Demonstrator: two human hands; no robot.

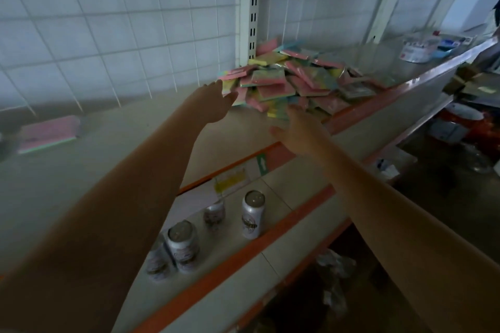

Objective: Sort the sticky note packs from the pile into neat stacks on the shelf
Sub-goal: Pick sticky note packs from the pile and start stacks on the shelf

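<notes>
on the upper shelf [151,127], head view: pile [295,81] of sticky note packs, pink, yellow and blue, heaped loose against the upright post [253,5]; unsorted. one pink pack [50,134] lies flat well apart at far left, seemingly the sole start of a stack. left hand [216,101], grip released, fingers straight, at the pile's near edge. right hand [300,130], grip released, holding nothing, just short of the pile. cans [253,215] on the shelf below. judged: barely begun, nearly all packs left.
</notes>
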